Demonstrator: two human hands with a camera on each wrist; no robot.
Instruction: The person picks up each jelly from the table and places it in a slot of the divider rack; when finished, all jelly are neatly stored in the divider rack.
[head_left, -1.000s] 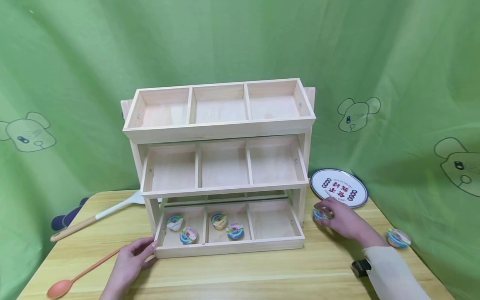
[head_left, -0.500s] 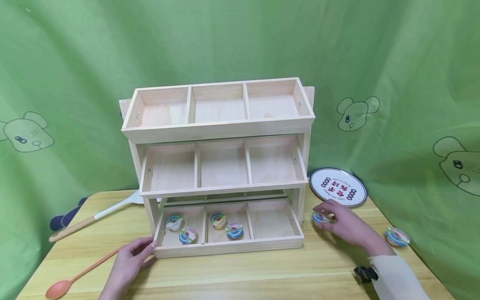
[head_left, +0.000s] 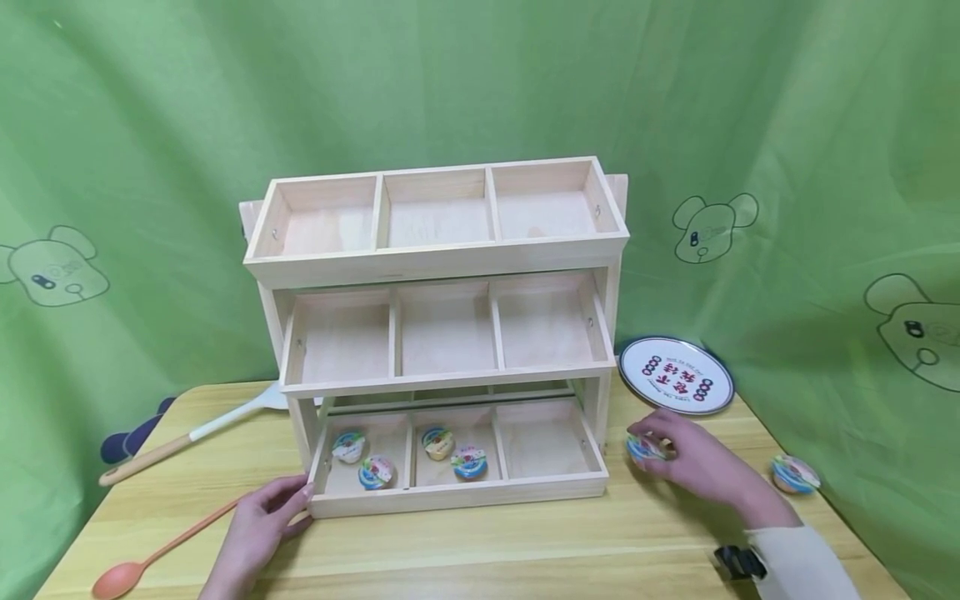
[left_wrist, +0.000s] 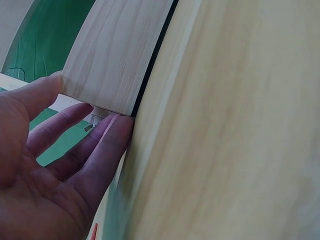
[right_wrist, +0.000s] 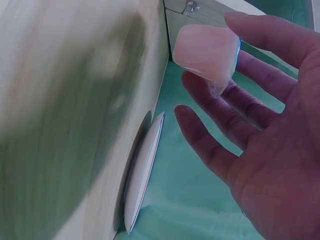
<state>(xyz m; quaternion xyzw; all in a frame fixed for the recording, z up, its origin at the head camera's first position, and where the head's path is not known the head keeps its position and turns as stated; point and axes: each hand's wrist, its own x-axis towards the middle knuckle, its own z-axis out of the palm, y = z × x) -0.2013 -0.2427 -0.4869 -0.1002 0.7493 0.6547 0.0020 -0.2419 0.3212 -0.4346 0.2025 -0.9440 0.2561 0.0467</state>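
Note:
A three-tier wooden rack (head_left: pixel 435 268) stands in the middle, each tray split into three compartments. My left hand (head_left: pixel 258 525) holds the front left corner of the bottom tray (head_left: pixel 457 498), thumb at the front board and fingers at its end in the left wrist view. Right of the rack, my right hand (head_left: pixel 693 454) pinches a small jelly cup (right_wrist: pixel 206 52) between thumb and fingers, its pale pink body showing in the right wrist view. Two jelly cups (head_left: pixel 377 472) lie in the bottom tray's left compartment and two more cups (head_left: pixel 469 462) in its middle one.
Another jelly cup (head_left: pixel 795 474) lies at the table's right side. Behind the right hand is a white plate (head_left: pixel 675 375) with a dark rim. On the left lie an orange spoon (head_left: pixel 118 578) and a spatula (head_left: pixel 225 418). A green curtain (head_left: pixel 450 75) hangs behind.
My right hand has shifted slightly toward me with the jelly cup between its fingers. The left hand stays at the tray corner.

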